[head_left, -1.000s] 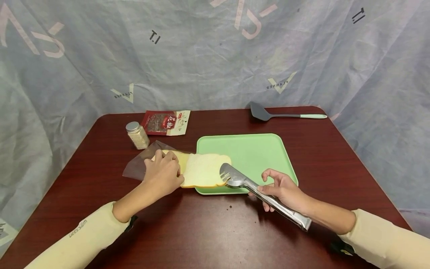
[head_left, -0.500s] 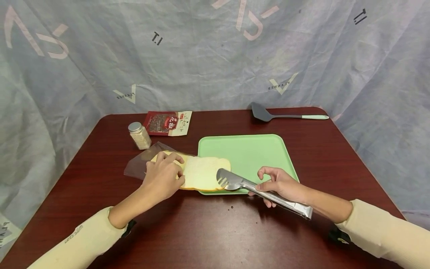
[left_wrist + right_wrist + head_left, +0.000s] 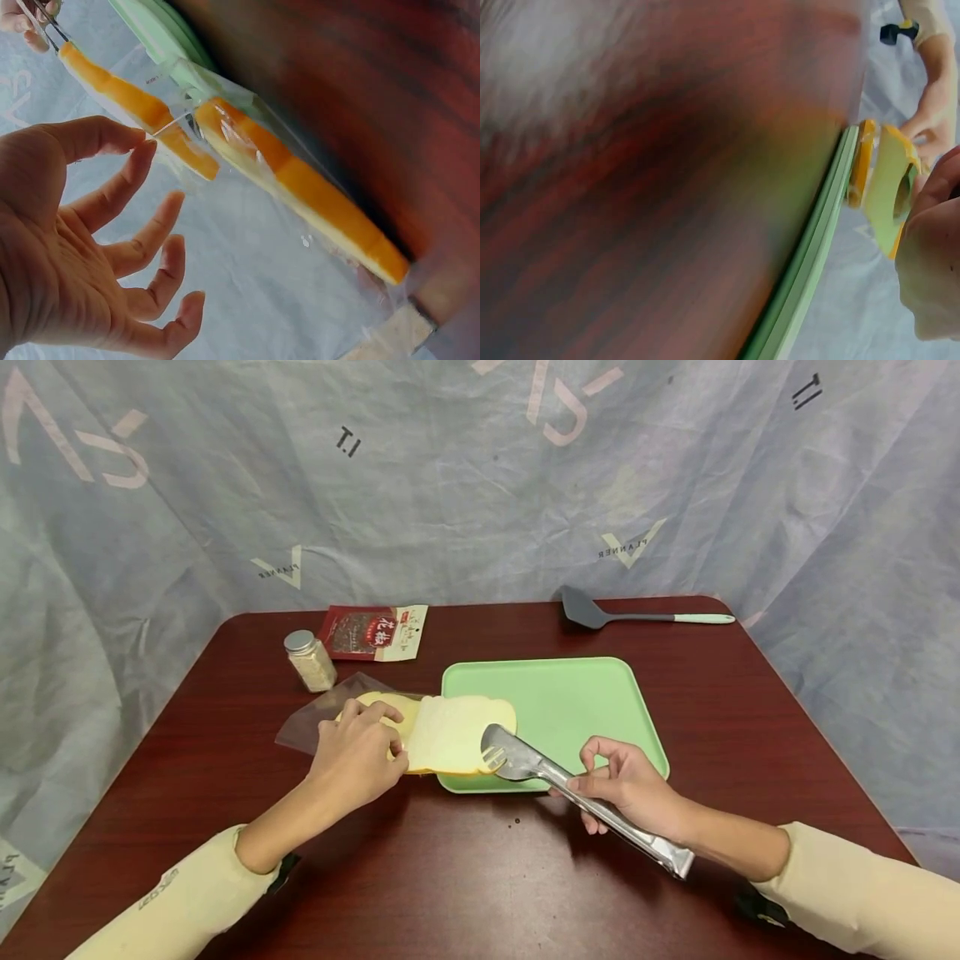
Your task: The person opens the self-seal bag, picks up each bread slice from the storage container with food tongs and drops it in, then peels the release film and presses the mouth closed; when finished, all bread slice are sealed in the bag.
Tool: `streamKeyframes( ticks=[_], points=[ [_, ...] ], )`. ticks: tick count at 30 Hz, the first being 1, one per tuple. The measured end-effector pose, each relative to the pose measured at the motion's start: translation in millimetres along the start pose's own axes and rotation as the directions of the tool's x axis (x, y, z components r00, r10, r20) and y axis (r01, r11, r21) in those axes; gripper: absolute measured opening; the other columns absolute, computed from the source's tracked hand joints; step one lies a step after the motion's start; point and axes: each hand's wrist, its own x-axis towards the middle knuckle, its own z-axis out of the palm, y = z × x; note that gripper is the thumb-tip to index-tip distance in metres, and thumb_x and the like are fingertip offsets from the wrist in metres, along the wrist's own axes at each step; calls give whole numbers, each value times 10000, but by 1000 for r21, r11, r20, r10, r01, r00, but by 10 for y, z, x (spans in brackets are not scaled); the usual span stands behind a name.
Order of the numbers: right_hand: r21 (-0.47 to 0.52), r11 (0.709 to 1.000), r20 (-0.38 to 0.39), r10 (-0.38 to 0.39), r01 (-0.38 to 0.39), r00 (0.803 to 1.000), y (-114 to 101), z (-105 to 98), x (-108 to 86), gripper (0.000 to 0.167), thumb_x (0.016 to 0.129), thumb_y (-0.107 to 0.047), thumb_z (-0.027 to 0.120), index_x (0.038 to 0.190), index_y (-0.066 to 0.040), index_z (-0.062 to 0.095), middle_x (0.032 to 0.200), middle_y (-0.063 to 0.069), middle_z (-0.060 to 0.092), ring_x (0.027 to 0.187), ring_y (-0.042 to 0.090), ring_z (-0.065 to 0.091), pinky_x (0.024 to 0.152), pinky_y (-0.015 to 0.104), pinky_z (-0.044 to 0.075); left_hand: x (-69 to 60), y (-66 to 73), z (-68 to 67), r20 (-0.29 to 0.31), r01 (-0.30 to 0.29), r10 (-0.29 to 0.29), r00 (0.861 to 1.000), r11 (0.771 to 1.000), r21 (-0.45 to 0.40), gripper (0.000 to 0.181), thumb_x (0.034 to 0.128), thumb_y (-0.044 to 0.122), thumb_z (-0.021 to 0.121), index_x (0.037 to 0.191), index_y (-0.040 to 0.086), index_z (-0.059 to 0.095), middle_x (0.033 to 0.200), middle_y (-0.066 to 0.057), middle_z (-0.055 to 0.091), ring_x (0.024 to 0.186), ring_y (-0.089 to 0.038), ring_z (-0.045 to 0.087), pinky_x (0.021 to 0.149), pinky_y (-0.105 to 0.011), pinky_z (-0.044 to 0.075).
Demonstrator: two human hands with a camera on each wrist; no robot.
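Note:
My left hand (image 3: 352,752) pinches the edge of a clear plastic bag (image 3: 303,727) between thumb and index finger; the other fingers are loosely bent. One bread slice (image 3: 300,202) lies inside the bag, partly over the tray's left edge. Above it, a second slice (image 3: 453,735) is tilted up, its left end by the bag's mouth and my left fingertips. Metal tongs (image 3: 551,768) clamp this slice's right edge. The tongs' handle is in my right hand (image 3: 630,789), held by thumb and fingers with the index finger curled above it.
A light green tray (image 3: 570,693) sits under the upper slice. Behind the bag are a glass jar (image 3: 315,668) with a metal lid and a red spice packet (image 3: 367,633). A grey spatula (image 3: 585,610) lies at the table's back right. A grey curtain (image 3: 480,510) hangs behind.
The tongs' tips have shifted slightly left over the slice. The slice and tongs dipped a little, then rose again. Both hands keep their hold.

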Motion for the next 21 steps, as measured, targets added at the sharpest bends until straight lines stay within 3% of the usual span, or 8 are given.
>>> streamKeyframes(
  ticks=[6, 11, 14, 17, 21],
  points=[
    [-36, 999, -64, -40, 37, 997, 19, 111, -13, 270, 932, 44, 592, 840, -78, 370, 885, 320, 697, 465, 130, 609, 438, 262, 491, -3, -12, -81, 21, 14, -14, 1000, 1000, 10, 208, 795, 215, 734, 604, 260, 665, 1212, -19, 640, 1095, -355, 504, 684, -600, 443],
    [-16, 999, -118, -48, 47, 992, 10, 176, -39, 298, 929, 47, 599, 817, -95, 362, 923, 292, 710, 468, 129, 614, 437, 257, 499, 28, -77, -89, -70, -54, 48, 996, 995, -86, 133, 787, 179, 726, 669, 240, 719, 1172, 5, 663, 1016, -341, 549, 586, -513, 461],
    [4, 998, -141, -56, 57, 988, -7, 212, -64, 312, 930, 45, 600, 810, -100, 351, 919, 247, 727, 475, 130, 622, 443, 255, 508, 58, -140, -72, -92, -59, 45, 995, 985, -160, 105, 808, 180, 702, 730, 233, 748, 1169, 19, 666, 1020, -352, 557, 588, -487, 459],
    [9, 997, -148, -68, 70, 987, -20, 238, -88, 315, 928, 50, 598, 808, -100, 348, 900, 205, 740, 476, 125, 626, 443, 249, 509, 81, -205, -49, -56, -24, 13, 998, 979, -205, 122, 826, 187, 676, 752, 258, 742, 1172, 26, 666, 1063, -372, 550, 638, -516, 455],
    [15, 995, -127, -94, 97, 987, -14, 255, -106, 308, 927, 67, 590, 808, -80, 347, 868, 198, 741, 477, 123, 627, 442, 261, 511, 97, -243, -26, 18, 20, -17, 1000, 981, -192, 140, 825, 216, 674, 715, 298, 704, 1189, 4, 663, 1100, -396, 535, 679, -591, 439]
  ],
)
